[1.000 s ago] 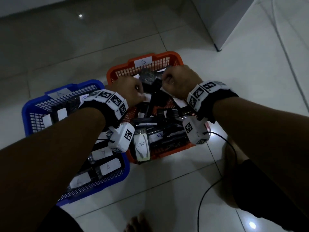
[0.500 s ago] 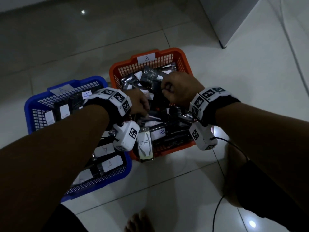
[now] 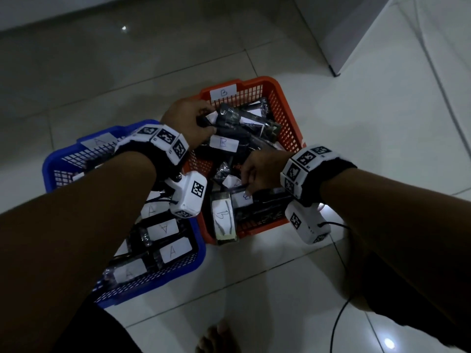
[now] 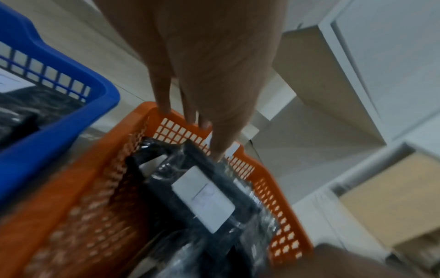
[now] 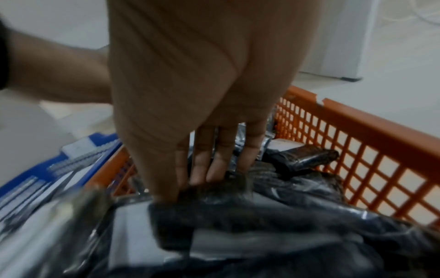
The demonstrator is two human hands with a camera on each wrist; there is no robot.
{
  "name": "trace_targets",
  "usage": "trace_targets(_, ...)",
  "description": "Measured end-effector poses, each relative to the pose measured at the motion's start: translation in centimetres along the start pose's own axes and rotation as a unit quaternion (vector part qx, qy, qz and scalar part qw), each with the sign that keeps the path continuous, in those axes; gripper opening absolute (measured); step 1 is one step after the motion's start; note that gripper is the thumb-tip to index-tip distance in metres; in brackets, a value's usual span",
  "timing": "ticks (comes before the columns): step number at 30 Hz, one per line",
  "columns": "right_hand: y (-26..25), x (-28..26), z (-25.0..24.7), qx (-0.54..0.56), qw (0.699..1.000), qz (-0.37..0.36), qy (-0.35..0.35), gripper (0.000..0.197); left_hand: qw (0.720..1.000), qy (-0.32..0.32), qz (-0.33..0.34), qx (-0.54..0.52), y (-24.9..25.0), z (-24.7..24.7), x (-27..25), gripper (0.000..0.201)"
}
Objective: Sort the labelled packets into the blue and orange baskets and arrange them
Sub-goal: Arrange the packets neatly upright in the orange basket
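Both hands are working inside the orange basket (image 3: pixel 285 118): the left hand (image 3: pixel 187 118) is pinching a far packet (image 3: pixel 229 115), the right hand (image 3: pixel 260 171) gripping a nearer packet (image 3: pixel 242 197) lying crosswise.

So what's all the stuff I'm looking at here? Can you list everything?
orange basket: one, orange, on the floor, to the right of the blue one, tagged B on its far rim
blue basket: one, blue, on the floor at left, tagged A
B packets: many, dark wrap with white labels, piled in the orange basket; exact count unclear
A packets: several, dark with white labels, in the blue basket
cable: one, black, on the tiles at right
cabinet: one, pale, far right
left hand: grips a packet at the far end of the orange basket
right hand: grips a packet nearer the front
wrist cameras: two, white
bare foot: one, bottom edge
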State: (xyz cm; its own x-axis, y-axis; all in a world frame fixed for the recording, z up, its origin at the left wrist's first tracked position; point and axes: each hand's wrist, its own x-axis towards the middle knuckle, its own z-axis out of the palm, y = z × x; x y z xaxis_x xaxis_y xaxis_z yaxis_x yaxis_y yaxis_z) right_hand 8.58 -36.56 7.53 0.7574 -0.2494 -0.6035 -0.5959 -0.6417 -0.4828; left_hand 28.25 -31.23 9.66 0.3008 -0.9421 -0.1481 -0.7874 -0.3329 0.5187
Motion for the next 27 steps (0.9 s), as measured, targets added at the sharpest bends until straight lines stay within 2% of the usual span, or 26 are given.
trace_targets(2,0.5,0.1,-0.3,0.031,0.999,0.006,0.043,0.019,1.0,0.018,0.015,0.015,0.0,0.1,-0.7,0.027)
trace_targets(4,1.2,0.2,-1.0,0.082,0.992,0.008,0.097,0.013,1.0,-0.003,-0.002,-0.003,0.3,-0.2,-1.5,0.013)
trace_targets(5,1.6,0.2,-1.4,0.108,0.986,0.006,0.123,0.011,0.999,-0.036,-0.018,-0.02,0.3,-0.3,-1.9,0.016)
trace_targets(7,1.9,0.1,-2.0,0.149,0.971,0.007,0.185,0.009,0.987,-0.152,-0.037,-0.027,0.4,-0.3,-2.7,0.03)
trace_targets(10,1.9,0.5,-2.9,0.19,0.935,0.0,0.299,0.004,0.943,-0.329,-0.04,0.039,0.6,0.6,-3.8,0.041)
trace_targets(12,1.5,1.2,-3.2,0.181,0.913,0.008,0.367,0.005,0.912,-0.395,-0.045,0.098,0.8,1.7,-4.3,0.043)
trace_targets(15,1.4,2.2,-3.6,0.198,0.864,0.019,0.463,0.007,0.887,-0.442,-0.035,0.131,1.6,2.8,-4.8,0.05)
trace_targets(18,1.5,3.1,-3.8,0.223,0.826,0.052,0.515,0.007,0.888,-0.445,0.007,0.119,2.3,3.0,-4.8,0.055)
trace_targets(20,1.8,3.4,-3.7,0.214,0.834,0.077,0.503,0.012,0.874,-0.476,0.027,0.09,2.5,3.2,-4.8,0.053)
trace_targets(22,2.2,3.5,-3.3,0.166,0.864,0.101,0.465,0.016,0.86,-0.504,0.028,0.081,2.7,3.6,-4.9,0.048)
trace_targets(25,2.9,3.5,-2.3,0.102,0.904,0.107,0.401,0.022,0.861,-0.484,0.032,0.155,3.2,4.2,-5.4,0.05)
trace_targets(27,3.3,3.4,-1.7,0.079,0.915,0.092,0.385,0.023,0.832,-0.52,0.08,0.178,2.9,4.6,-5.4,0.056)
